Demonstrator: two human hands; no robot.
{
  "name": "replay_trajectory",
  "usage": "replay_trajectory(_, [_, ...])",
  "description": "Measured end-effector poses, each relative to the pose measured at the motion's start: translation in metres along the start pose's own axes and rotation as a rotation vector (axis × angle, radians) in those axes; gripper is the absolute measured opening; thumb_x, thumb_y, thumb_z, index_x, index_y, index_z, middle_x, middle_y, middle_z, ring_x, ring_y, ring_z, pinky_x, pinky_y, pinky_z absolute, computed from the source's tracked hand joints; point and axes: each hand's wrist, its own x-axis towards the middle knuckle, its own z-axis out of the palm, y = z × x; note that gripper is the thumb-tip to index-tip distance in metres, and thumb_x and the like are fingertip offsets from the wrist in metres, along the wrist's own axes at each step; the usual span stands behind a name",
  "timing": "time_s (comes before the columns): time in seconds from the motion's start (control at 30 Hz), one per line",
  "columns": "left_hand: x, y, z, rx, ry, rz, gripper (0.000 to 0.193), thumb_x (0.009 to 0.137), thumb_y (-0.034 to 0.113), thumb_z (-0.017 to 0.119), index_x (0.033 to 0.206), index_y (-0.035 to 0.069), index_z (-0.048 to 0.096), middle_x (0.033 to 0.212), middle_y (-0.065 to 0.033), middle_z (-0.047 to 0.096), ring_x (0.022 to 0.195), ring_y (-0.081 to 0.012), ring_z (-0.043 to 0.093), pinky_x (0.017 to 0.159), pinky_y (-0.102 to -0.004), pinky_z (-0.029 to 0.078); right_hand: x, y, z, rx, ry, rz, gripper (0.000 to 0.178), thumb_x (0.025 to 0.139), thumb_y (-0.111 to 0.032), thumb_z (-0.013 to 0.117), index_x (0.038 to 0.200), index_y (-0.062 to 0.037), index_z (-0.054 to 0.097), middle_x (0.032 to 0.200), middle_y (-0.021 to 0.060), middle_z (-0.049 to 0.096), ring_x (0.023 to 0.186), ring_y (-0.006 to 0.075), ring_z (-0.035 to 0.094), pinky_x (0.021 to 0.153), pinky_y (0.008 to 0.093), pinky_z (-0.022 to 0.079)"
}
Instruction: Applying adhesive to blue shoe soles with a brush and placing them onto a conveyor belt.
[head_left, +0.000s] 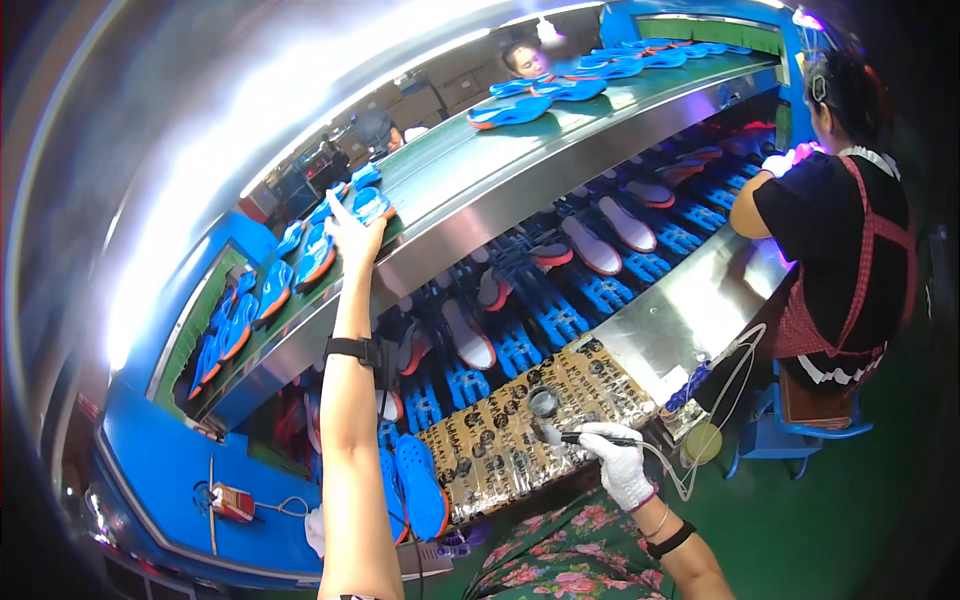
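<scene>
1. Left hand (pixel 358 235): extended at the end of a raised arm, over the near edge of the upper conveyor (pixel 430 170). It lies against a blue shoe piece (pixel 372 205) with an orange lower edge; whether the fingers pinch this piece or only touch it, one cannot tell.

2. Right hand (pixel 620 464): white-gloved, the fingers closed around the dark handle of a brush (pixel 590 438). The pale brush head points left, over a brown board (pixel 490 440) covered with clear tape and dark print.

3. Position of the shoe piece: on the left part of the upper conveyor, among similar blue pieces; a further group lies farther along the belt, toward the upper right.

4. Small grey cup (pixel 543 402): standing on the board, just beyond the brush head.

5. Pair of blue soles (pixel 422 487): beside the left end of the board, near the left forearm; the forearm partly hides the pair.

6. Lower rack (pixel 565 320): blue holders in a row beneath the upper conveyor, with pale-soled, red-edged footwear behind them.

7. Co-worker (pixel 850 220): at right, in a black top and red checked apron, beside a metal ledge (pixel 690 310).
</scene>
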Motion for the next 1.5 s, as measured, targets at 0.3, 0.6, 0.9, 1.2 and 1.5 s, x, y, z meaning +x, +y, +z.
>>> replay_trajectory(0.3, [-0.003, 0.151, 0.099, 0.086, -0.312, 0.613, 0.076, 0.078, 0.026, 0.074, 0.149, 0.017, 0.048, 0.151, -0.019, 0.043, 0.136, -0.0383, 0.046, 0.113, -0.0575, 0.035, 0.013, -0.019, -0.024, 0.063, 0.109, -0.026, 0.014, 0.083, 0.005, 0.072, 0.097, 0.003, 0.075, 0.091, 0.0082, 0.075, 0.075, 0.0116, 0.068, 0.069, 0.0229, 0.054])
replay_trajectory(0.6, [0.055, 0.284, 0.25, 0.568, -0.916, 0.725, 0.061, 0.093, 0.032, 0.055, 0.152, 0.018, 0.046, 0.167, -0.0153, 0.02, 0.151, -0.0387, 0.027, 0.122, -0.0544, 0.026, 0.028, -0.034, -0.044, 0.019, 0.216, -0.001, 0.015, 0.083, 0.001, 0.075, 0.098, 0.0036, 0.076, 0.09, 0.0061, 0.074, 0.078, 0.0113, 0.068, 0.074, 0.0232, 0.055])
replay_trajectory(0.9, [0.06, 0.266, 0.352, 0.404, -0.868, 0.508, 0.051, 0.097, 0.027, 0.041, 0.145, 0.016, 0.056, 0.158, -0.0198, 0.039, 0.152, -0.0422, 0.021, 0.122, -0.0504, 0.025, 0.03, -0.051, -0.065, -0.057, 0.255, 0.049, 0.017, 0.086, -0.002, 0.074, 0.102, 0.0016, 0.076, 0.094, 0.0053, 0.075, 0.085, 0.0101, 0.067, 0.08, 0.0234, 0.052])
replay_trajectory(1.2, [0.064, 0.202, 0.182, -0.987, -0.286, 0.112, 0.033, 0.074, 0.012, 0.087, 0.094, 0.008, 0.06, 0.081, -0.0042, 0.062, 0.069, -0.0137, 0.06, 0.059, -0.0279, 0.047, 0.022, -0.042, -0.045, -0.093, 0.148, -0.019, 0.016, 0.089, -0.004, 0.071, 0.103, 0.0003, 0.076, 0.093, 0.0023, 0.074, 0.085, 0.0086, 0.067, 0.077, 0.023, 0.053])
replay_trajectory(1.5, [0.024, 0.132, 0.067, -0.35, -0.459, 0.666, 0.064, 0.083, 0.021, 0.082, 0.139, 0.01, 0.053, 0.119, -0.0138, 0.064, 0.086, -0.0148, 0.061, 0.076, -0.0275, 0.052, 0.007, -0.012, -0.008, 0.015, 0.071, -0.033, 0.016, 0.088, -0.005, 0.073, 0.103, 0.0006, 0.075, 0.091, 0.0031, 0.074, 0.078, 0.008, 0.065, 0.072, 0.0214, 0.051])
